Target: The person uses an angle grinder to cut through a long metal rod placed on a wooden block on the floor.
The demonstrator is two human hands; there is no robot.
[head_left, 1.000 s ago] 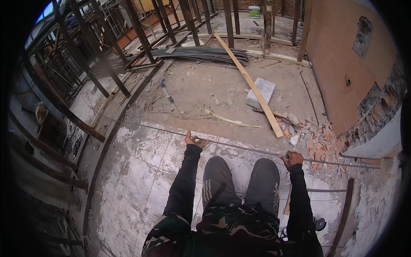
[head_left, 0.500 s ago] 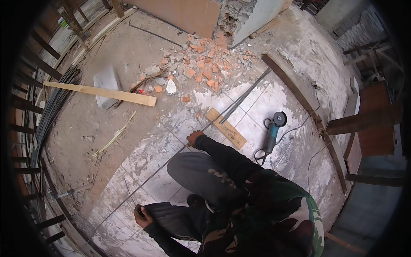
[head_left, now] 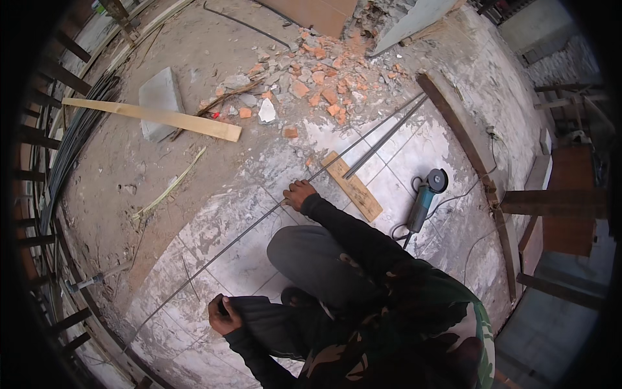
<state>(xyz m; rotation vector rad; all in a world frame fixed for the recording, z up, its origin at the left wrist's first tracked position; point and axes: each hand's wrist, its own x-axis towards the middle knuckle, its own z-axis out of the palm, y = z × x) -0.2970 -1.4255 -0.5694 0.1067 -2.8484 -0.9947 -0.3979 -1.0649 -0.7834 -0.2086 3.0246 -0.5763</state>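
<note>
A long thin steel rod [head_left: 228,247] lies slantwise across the tiled floor, passing over a short wooden board [head_left: 356,189]. My right hand [head_left: 300,195] is closed on the rod, just left of that board, with its fingers curled down over it. Beside my bent knee, my left hand [head_left: 224,314] has its fingers curled toward the thumb. Whatever it may hold is too dark to make out. Shorter steel rods [head_left: 382,141] rest with one end on the board and run toward a dark wooden beam [head_left: 453,133].
An angle grinder [head_left: 426,200] with its cord lies right of the board. Broken brick rubble [head_left: 317,81] is heaped at the far side. A pale plank [head_left: 188,123] crosses a grey block [head_left: 158,97]. Bundled rods [head_left: 71,152] line the left edge, near a hammer-like tool [head_left: 87,282].
The whole view has shifted a little, so the rubble, board and grinder appear farther right. My right hand stays on the rod. My left hand remains curled near the knee.
</note>
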